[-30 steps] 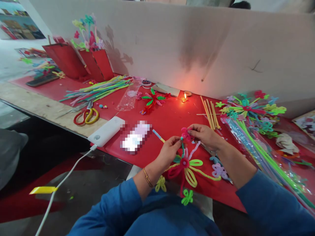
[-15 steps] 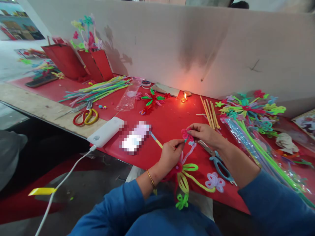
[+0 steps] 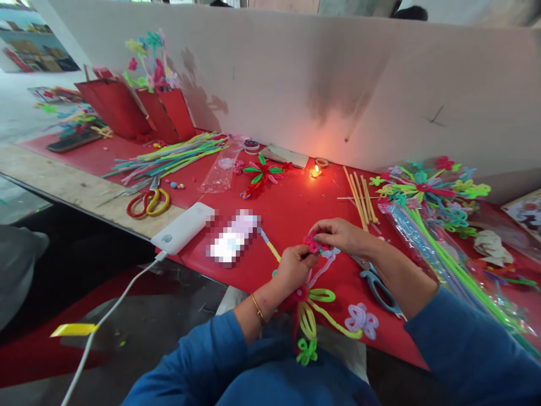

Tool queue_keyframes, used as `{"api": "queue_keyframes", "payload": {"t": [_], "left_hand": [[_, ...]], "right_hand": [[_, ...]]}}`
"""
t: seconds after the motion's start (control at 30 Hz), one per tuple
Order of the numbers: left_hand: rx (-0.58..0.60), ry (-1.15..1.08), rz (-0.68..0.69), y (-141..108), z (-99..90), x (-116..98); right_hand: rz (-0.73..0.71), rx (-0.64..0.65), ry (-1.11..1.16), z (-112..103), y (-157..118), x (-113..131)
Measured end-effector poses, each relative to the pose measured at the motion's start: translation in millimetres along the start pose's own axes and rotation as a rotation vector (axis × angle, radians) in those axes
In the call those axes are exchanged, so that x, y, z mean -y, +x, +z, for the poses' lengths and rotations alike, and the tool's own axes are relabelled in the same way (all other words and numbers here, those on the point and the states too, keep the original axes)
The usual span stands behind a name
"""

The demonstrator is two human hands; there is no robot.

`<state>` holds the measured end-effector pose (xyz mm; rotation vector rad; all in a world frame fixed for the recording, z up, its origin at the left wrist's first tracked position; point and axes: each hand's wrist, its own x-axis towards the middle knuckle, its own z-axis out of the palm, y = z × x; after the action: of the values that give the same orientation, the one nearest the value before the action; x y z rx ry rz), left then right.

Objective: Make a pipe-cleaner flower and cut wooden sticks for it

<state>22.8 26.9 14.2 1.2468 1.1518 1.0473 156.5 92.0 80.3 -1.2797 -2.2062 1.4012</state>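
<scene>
Between my two hands is a small pink pipe-cleaner flower (image 3: 313, 245). My left hand (image 3: 294, 269) pinches it from the lower left, and my right hand (image 3: 340, 235) grips its upper right side with bent fingers. Below them hangs a larger pipe-cleaner piece with a deep-pink centre (image 3: 301, 293), partly covered by my left hand. From it spread yellow-green loops (image 3: 322, 295) and stems that end in a lilac flower (image 3: 362, 321) and a green flower (image 3: 306, 351). Blue-handled scissors (image 3: 382, 291) lie under my right forearm, their blades partly hidden.
A lit candle (image 3: 315, 172) burns near the wall. Wooden sticks (image 3: 360, 194), a colourful flower cluster (image 3: 422, 186) and bagged pipe cleaners (image 3: 439, 242) lie right. Leftward are a white power bank (image 3: 183, 228), a blurred-out phone (image 3: 234, 237), red-yellow scissors (image 3: 149, 202) and loose pipe cleaners (image 3: 169, 155).
My right hand has moved slightly left and down, closer to my left hand, with the pink flower. The larger piece has shifted a little left and its lower flowers sit slightly lower.
</scene>
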Motion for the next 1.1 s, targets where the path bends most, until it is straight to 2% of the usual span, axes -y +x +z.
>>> {"api": "queue_keyframes", "payload": {"t": [0.17, 0.53, 0.67, 0.8, 0.87, 1.0, 1.1], "left_hand": [[-0.017, -0.103, -0.055, 2.3, -2.2, -2.5], [-0.124, -0.09, -0.056, 3.5, -7.2, -1.8], [-0.217, -0.091, -0.044, 4.9, -11.0, 2.0], [-0.314, -0.065, -0.06, 9.1, -13.5, 8.8], [-0.311, -0.049, -0.08, 11.2, -14.1, 11.6], [-0.224, 0.064, -0.062, 11.5, -19.8, 12.8], [-0.272, 0.276, 0.028, 8.1, -33.7, 10.1]], "right_hand": [[0.0, -0.1, 0.019, -0.1, -0.2, -1.1], [0.057, -0.259, 0.276, 14.3, 6.8, -16.1], [0.098, -0.287, 0.2, 20.1, 5.4, -19.0], [0.113, -0.237, 0.021, 28.3, -0.5, -20.0], [0.122, -0.219, -0.035, 30.8, -2.4, -20.7], [0.138, -0.241, -0.045, 24.2, -4.4, -27.5], [0.141, -0.318, -0.101, 9.7, -12.4, -38.7]]}}
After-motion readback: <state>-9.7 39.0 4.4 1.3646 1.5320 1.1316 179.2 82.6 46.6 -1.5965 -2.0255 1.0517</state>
